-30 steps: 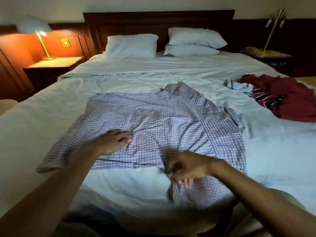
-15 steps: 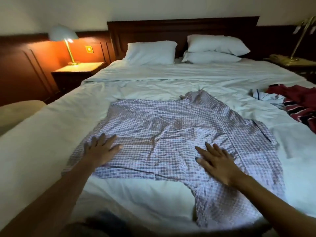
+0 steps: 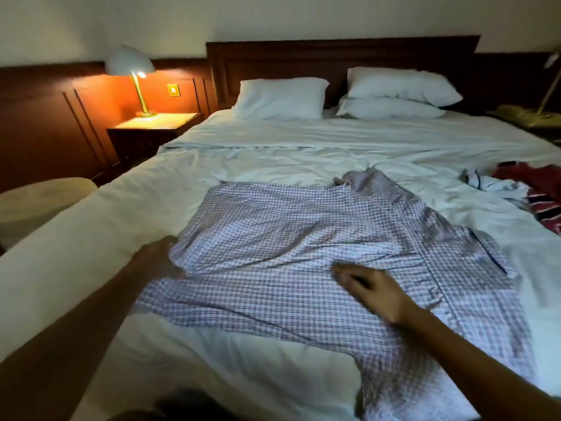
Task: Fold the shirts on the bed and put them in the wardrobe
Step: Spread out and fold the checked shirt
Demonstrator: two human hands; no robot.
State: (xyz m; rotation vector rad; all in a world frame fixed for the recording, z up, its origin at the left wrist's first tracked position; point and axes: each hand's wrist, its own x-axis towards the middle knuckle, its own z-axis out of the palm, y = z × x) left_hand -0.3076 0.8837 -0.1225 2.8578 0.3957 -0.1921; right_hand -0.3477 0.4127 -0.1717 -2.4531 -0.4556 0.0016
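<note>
Wrinkles run across the checked shirt [image 3: 303,238], which lies spread open over the near middle of the white-sheeted bed [image 3: 303,153], its lower right part trailing toward the near edge. The right hand [image 3: 376,294] rests palm down on the shirt close to its centre, fingers straight and pointing left, holding nothing; it is somewhat blurred. The left hand [image 3: 158,259] is at the shirt's left edge, where the cloth bunches up over it. Its fingers are hidden under the fabric and blurred, so it may be gripping that edge, but I cannot tell. Well apart, at the bed's far right side, a crumpled red striped garment [image 3: 543,183] lies touching a white piece [image 3: 491,185]. Three white pillows [image 3: 279,98] lean against the dark wooden headboard [image 3: 334,56]. A lit lamp [image 3: 130,63] stands on the nightstand [image 3: 158,124] left of the bed.
</note>
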